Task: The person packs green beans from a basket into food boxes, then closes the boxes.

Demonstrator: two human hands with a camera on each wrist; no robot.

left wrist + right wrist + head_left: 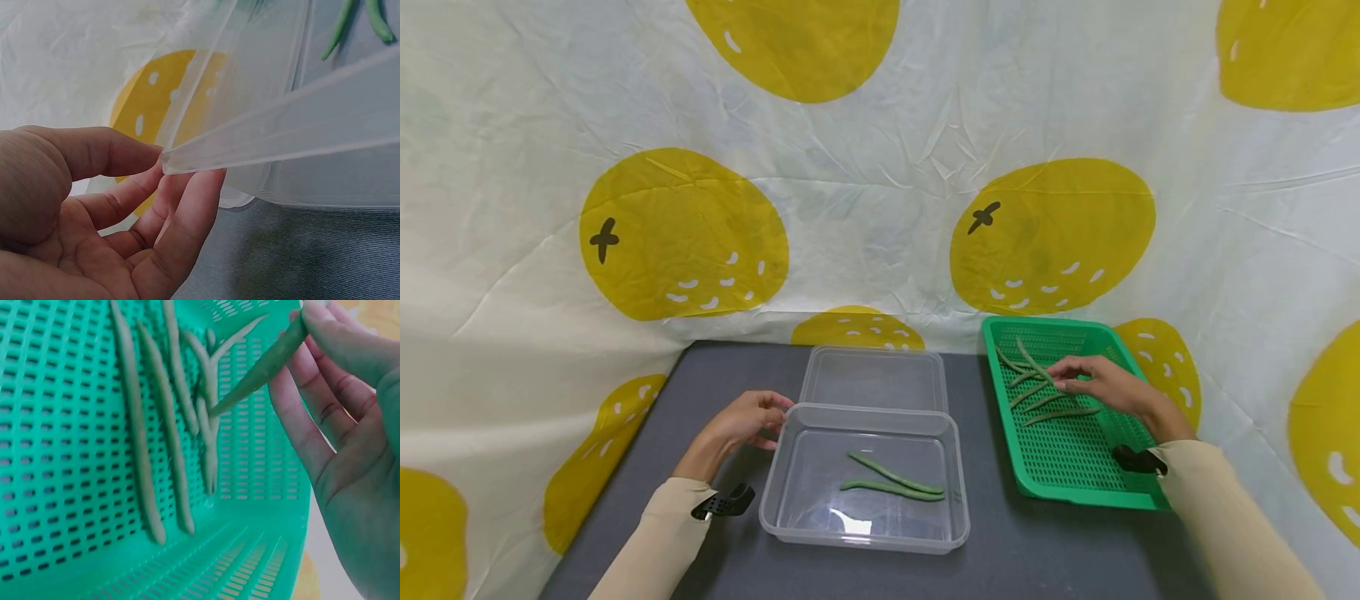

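Note:
My right hand (1105, 385) is over the green slotted basket (1067, 467). Thumb and fingertips pinch one end of a green bean (265, 369), which slants down over the others. Several loose green beans (169, 425) lie on the basket's floor. At the left, my left hand (741, 423) holds the back left corner of a clear plastic container (865, 540); in the left wrist view, thumb and fingers pinch its rim (187, 159). Two green beans (891, 488) lie inside the container, toward its right side.
Behind the container lies a clear flat lid (876, 379), partly hidden by the container's back wall. Both containers stand on a dark grey table (730, 371). A white cloth with yellow fruit prints (865, 242) hangs behind and along the sides.

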